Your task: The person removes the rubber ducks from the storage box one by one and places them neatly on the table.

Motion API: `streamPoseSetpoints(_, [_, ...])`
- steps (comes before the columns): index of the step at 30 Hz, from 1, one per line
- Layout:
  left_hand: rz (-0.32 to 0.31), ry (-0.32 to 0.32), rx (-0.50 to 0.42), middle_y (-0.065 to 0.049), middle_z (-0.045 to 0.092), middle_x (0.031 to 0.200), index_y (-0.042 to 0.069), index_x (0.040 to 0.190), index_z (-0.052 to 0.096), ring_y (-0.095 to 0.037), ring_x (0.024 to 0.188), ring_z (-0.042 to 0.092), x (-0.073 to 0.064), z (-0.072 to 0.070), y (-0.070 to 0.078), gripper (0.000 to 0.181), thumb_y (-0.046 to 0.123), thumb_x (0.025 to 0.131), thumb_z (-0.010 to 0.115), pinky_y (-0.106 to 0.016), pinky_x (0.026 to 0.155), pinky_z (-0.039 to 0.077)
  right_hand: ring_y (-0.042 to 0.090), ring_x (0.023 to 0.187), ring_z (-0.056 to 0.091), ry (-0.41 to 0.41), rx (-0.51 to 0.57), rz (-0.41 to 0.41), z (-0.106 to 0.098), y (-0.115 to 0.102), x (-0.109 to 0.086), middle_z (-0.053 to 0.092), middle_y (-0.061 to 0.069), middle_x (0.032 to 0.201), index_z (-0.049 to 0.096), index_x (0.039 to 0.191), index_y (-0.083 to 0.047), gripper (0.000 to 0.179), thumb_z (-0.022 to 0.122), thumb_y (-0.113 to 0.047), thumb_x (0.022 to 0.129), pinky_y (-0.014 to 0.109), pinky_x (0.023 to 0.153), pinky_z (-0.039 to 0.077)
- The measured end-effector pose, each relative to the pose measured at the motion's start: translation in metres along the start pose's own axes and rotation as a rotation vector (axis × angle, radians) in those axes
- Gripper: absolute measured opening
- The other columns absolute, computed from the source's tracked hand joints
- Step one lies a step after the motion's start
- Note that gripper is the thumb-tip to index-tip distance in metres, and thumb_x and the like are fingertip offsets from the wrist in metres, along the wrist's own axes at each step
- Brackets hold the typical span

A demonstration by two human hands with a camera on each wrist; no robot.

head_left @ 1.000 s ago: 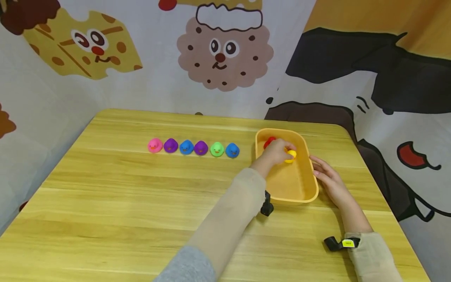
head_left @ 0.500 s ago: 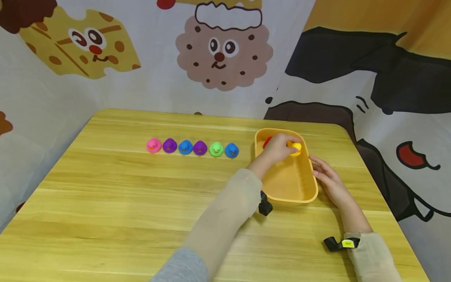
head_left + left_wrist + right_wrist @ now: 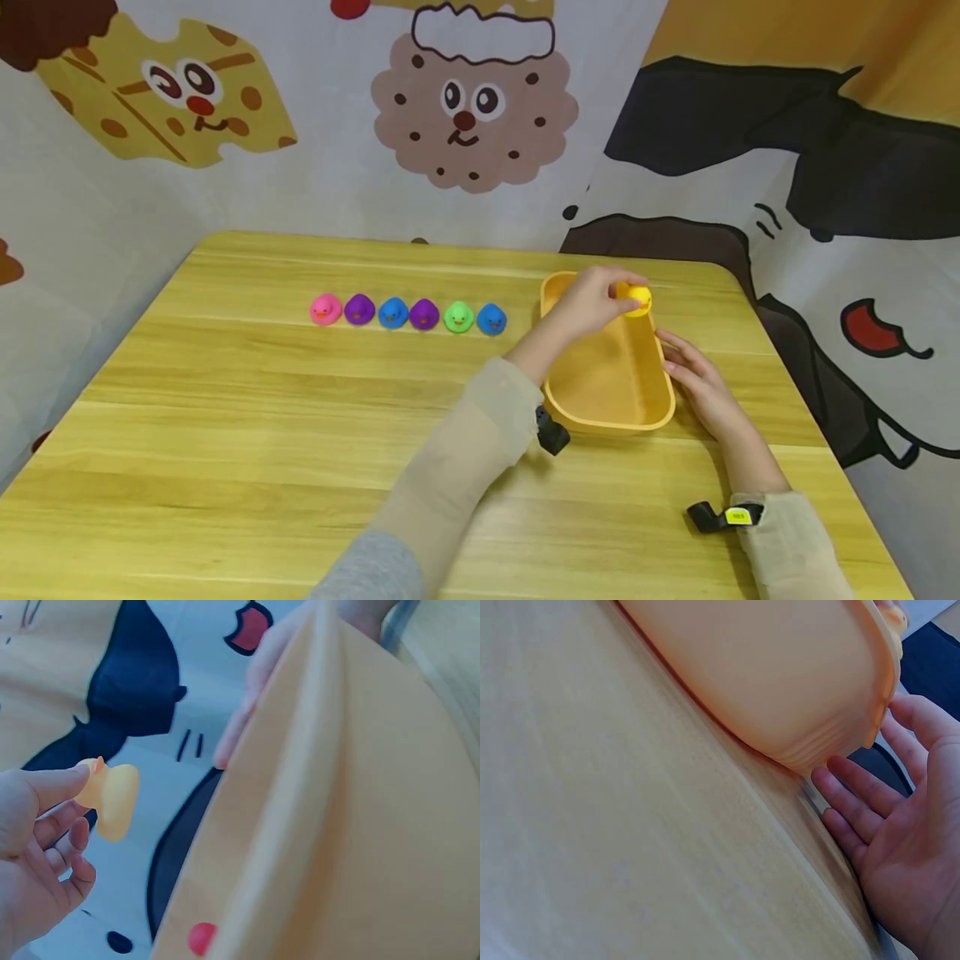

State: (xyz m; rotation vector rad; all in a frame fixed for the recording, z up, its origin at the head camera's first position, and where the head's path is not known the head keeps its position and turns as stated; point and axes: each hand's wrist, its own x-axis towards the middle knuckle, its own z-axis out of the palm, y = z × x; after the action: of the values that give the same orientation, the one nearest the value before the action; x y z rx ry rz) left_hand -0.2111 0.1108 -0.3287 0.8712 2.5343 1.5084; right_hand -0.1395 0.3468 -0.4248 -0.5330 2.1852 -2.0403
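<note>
Between thumb and fingers my left hand (image 3: 592, 302) pinches a yellow rubber duck (image 3: 640, 300), held up over the far right part of the orange-yellow plastic basin (image 3: 611, 427). The left wrist view shows the yellow duck (image 3: 117, 799) at the fingertips, above the basin's rim. A red object (image 3: 202, 939) shows inside the basin there; in the head view my left hand hides it. My right hand (image 3: 705, 387) rests against the basin's right outer wall, fingers mostly straight, as the right wrist view also shows with the fingertips (image 3: 821, 776) at the wall.
Left of the basin, several rubber ducks stand in a row: a pink one (image 3: 326, 309), purple ones (image 3: 360, 309), blue ones (image 3: 393, 313) and a green one (image 3: 459, 317). All sit on the wooden table (image 3: 262, 433). A printed cloth (image 3: 315, 200) hangs behind the table's far edge.
My left hand has lifted the yellow duck from inside the basin, up and toward its far right rim. The red object is now covered in the head view. My right hand has stayed put.
</note>
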Motion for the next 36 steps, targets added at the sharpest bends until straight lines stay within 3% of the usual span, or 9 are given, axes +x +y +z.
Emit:
streamPoseSetpoints(12, [0.121, 0.036, -0.022, 0.003, 0.062, 0.115, 0.01, 0.122, 0.066, -0.013, 0.081, 0.048, -0.021, -0.032, 0.01, 0.032, 0.014, 0.091, 0.067, -0.019, 0.061, 0.041, 0.008, 0.115, 0.052, 0.015, -0.005, -0.002, 0.001, 0.0, 0.0, 0.055, -0.003, 0.128, 0.034, 0.147, -0.003, 0.046, 0.041, -0.003, 0.101, 0.019, 0.093, 0.04])
streamPoseSetpoints(18, [0.209, 0.06, -0.047, -0.002, 0.062, 0.118, 0.005, 0.12, 0.066, -0.015, 0.081, 0.049, -0.034, -0.048, 0.012, 0.03, 0.01, 0.091, 0.067, -0.021, 0.062, 0.042, 0.009, 0.114, 0.053, 0.014, 0.003, -0.012, 0.001, 0.001, 0.0, 0.056, -0.003, 0.127, 0.035, 0.147, -0.003, 0.046, 0.041, -0.002, 0.101, 0.019, 0.092, 0.041])
streamPoseSetpoints(23, [0.244, 0.082, -0.017, -0.004, 0.062, 0.119, 0.004, 0.12, 0.066, -0.015, 0.082, 0.049, -0.044, -0.061, 0.014, 0.031, 0.008, 0.09, 0.067, -0.021, 0.067, 0.042, 0.009, 0.113, 0.053, 0.017, 0.007, -0.015, 0.002, 0.001, -0.001, 0.056, -0.003, 0.127, 0.035, 0.147, -0.002, 0.046, 0.041, -0.001, 0.101, 0.019, 0.092, 0.041])
streamPoseSetpoints(31, [0.213, 0.106, 0.025, -0.001, 0.062, 0.119, 0.007, 0.12, 0.067, -0.013, 0.086, 0.049, -0.065, -0.081, 0.018, 0.03, 0.007, 0.09, 0.067, -0.02, 0.07, 0.043, 0.009, 0.114, 0.053, 0.016, 0.0, -0.006, 0.002, 0.0, -0.001, 0.055, -0.003, 0.128, 0.034, 0.147, -0.003, 0.047, 0.042, -0.002, 0.101, 0.018, 0.093, 0.04])
streamPoseSetpoints(36, [0.238, 0.115, 0.029, -0.003, 0.061, 0.123, 0.006, 0.121, 0.066, -0.013, 0.089, 0.051, -0.079, -0.093, 0.014, 0.031, 0.007, 0.091, 0.066, -0.023, 0.078, 0.044, 0.009, 0.114, 0.053, 0.016, -0.01, -0.005, 0.002, 0.0, -0.001, 0.055, -0.002, 0.127, 0.034, 0.147, -0.003, 0.046, 0.042, -0.003, 0.101, 0.018, 0.093, 0.04])
